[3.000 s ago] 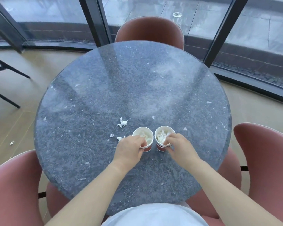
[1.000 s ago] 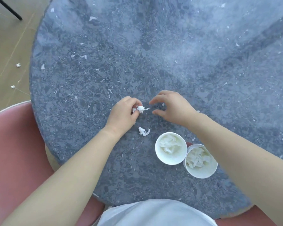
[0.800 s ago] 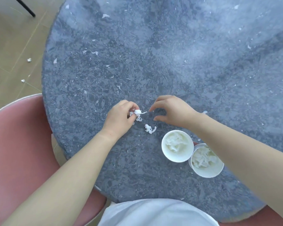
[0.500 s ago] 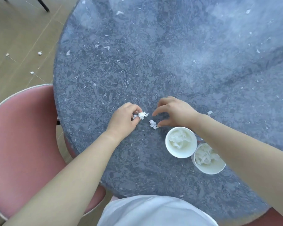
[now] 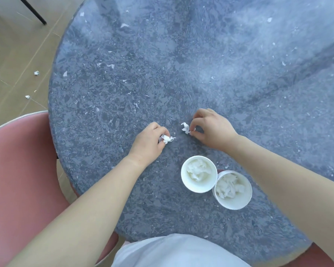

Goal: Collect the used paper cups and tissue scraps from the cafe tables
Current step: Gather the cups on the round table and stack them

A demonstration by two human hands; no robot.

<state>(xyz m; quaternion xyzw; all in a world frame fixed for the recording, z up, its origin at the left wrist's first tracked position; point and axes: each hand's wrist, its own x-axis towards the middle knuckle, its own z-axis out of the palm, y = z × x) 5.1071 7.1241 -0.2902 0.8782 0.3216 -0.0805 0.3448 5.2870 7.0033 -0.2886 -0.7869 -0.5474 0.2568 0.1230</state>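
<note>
Two white paper cups stand side by side near the front of the round grey stone table point(image 5: 229, 78), both stuffed with crumpled tissue: the left cup point(image 5: 199, 173) and the right cup point(image 5: 232, 189). My left hand point(image 5: 148, 142) pinches a small white tissue scrap point(image 5: 167, 139) just above the tabletop. My right hand point(image 5: 210, 129) pinches a second tissue scrap point(image 5: 185, 128) between thumb and forefinger. Both hands are a little beyond the cups.
Tiny white paper flecks dot the tabletop. Small tissue bits point(image 5: 36, 73) lie on the tan floor at left. A pink chair point(image 5: 17, 170) stands against the table's left edge, and a dark table leg point(image 5: 35, 11) crosses the top left corner.
My right hand has picked up the scrap that lay on the table between my hands. My left hand keeps its scrap. The view shifted so the cups sit lower right.
</note>
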